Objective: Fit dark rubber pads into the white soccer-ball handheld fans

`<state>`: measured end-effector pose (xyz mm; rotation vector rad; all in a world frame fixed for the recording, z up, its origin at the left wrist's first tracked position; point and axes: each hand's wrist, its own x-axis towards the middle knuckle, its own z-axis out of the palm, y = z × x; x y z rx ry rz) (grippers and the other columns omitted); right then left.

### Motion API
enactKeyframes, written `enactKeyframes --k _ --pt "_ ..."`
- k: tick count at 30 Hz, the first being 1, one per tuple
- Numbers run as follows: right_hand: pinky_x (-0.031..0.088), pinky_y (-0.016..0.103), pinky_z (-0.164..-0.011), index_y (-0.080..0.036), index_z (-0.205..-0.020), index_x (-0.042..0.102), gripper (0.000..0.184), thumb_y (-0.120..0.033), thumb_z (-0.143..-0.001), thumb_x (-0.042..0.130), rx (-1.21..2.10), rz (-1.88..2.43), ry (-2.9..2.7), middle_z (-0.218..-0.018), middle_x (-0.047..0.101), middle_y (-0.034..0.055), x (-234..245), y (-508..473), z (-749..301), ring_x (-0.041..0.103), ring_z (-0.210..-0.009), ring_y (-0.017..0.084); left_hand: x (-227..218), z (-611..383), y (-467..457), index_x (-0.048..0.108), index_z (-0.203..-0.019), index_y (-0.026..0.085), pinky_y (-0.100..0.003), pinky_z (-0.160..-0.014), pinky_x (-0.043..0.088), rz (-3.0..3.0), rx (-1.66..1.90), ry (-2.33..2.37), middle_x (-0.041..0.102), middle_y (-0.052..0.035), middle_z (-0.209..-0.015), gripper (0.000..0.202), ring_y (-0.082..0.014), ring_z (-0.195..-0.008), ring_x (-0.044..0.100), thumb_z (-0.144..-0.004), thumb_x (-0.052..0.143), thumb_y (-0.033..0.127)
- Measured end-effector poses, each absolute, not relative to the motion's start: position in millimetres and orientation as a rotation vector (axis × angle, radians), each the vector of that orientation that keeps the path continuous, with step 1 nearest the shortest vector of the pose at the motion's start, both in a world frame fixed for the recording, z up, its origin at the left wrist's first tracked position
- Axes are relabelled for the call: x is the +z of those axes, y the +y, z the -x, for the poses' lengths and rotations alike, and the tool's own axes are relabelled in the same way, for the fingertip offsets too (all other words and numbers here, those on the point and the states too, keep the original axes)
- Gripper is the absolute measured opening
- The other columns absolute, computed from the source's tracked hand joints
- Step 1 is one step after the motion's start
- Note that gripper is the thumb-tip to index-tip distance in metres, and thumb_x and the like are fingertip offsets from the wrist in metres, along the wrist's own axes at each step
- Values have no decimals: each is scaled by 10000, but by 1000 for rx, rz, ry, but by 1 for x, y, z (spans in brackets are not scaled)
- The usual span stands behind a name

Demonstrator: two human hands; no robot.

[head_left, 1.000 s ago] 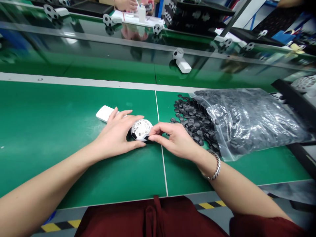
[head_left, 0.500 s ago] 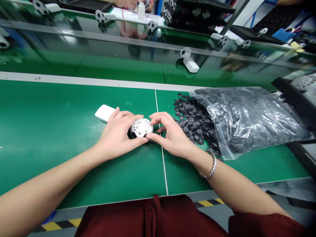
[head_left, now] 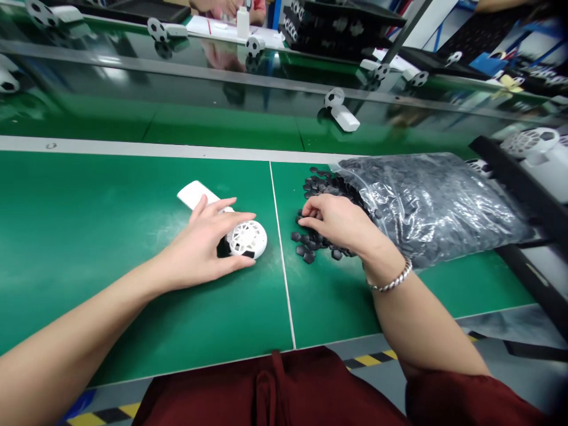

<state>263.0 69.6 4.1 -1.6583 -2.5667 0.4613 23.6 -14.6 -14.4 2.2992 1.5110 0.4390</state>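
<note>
My left hand curls round the round head of a white handheld fan, thumb and fingers on either side. The head has an open grille and a black patch near its lower edge, like a football. Its white handle sticks out beyond my fingers, up and to the left. My right hand is over a heap of small black pentagon pieces, with thumb and forefinger pinched at a piece on the heap's left side. The fingertips partly hide that piece.
A clear plastic bag full of black pieces lies on the right, its mouth towards the heap. Beyond the pale ledge, several football fans, such as one fan, lie on the conveyor. A black tray stands at far right. Another person sits across.
My right hand has left the fan and moved right to the black pieces. The left hand still holds the fan, now turned slightly, with its head lower.
</note>
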Motion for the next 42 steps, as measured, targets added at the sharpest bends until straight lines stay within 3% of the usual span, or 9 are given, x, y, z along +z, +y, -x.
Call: enactKeyframes --k 6,13,18,22,27,31,34,37,42 --pt "352 227 -509 -203 -713 634 52 -222 -685 673 645 1491 -2728 -673 643 -15 1 66 -260 560 -597 114 -18 -34 -27 322 -1335 190 -547 -1034 276 -2170 465 1517 386 -108 -1385 704 -338 -1358 69 -750 572 491" --pt "345 232 -547 -182 -726 627 97 -103 -744 574 575 1249 -2831 -718 638 22 1 51 -248 538 -623 121 -25 -33 -20 352 -1293 212 -504 -1082 228 -2170 564 1324 382 -78 -1387 573 -284 -1363 124 -763 558 281" --pt "370 210 -545 -186 -908 602 163 -120 -809 491 893 1024 -2635 -623 581 -36 4 43 -242 491 -533 84 -23 -30 -17 365 -1286 205 -500 -1083 222 -2171 564 1279 379 -77 -1390 588 -283 -1360 139 -732 562 226" --pt "442 221 -655 -176 -940 607 140 -169 -821 532 1087 930 -2450 -807 642 3 4 43 -241 580 -719 105 -20 -29 -17 378 -1273 211 -468 -1092 226 -2175 541 1244 394 -55 -1381 573 -259 -1362 145 -724 541 184" --pt "440 289 -839 -211 -874 649 127 -184 -845 529 924 653 -2440 -954 628 34 3 44 -239 569 -924 140 -19 -27 -14 402 -1253 243 -488 -1088 227 -2154 554 1198 396 -38 -1381 550 -271 -1361 150 -730 574 244" --pt "470 243 -745 -204 -985 596 162 -168 -837 539 990 729 -2370 -862 650 5 1 41 -238 596 -812 114 -19 -27 -14 412 -1248 248 -484 -1086 229 -2118 575 1206 394 -40 -1385 518 -262 -1362 150 -757 573 288" --pt "476 222 -675 -184 -935 577 142 -193 -796 601 1037 794 -2298 -808 643 -5 1 39 -238 588 -727 103 -18 -28 -14 411 -1248 246 -502 -1079 231 -2115 571 1207 401 -43 -1381 520 -267 -1361 151 -750 561 257" --pt "472 235 -708 -181 -827 604 31 -197 -802 597 996 709 -2348 -804 650 0 2 38 -237 584 -742 105 -19 -28 -13 417 -1239 252 -492 -1087 223 -2126 570 1196 413 -31 -1370 520 -260 -1362 151 -739 559 232" --pt "464 252 -771 -180 -868 639 89 -179 -833 557 921 534 -2437 -849 642 25 0 39 -236 582 -835 115 -20 -27 -13 420 -1227 239 -457 -1098 223 -2134 579 1193 417 -33 -1363 505 -242 -1362 158 -744 565 241"
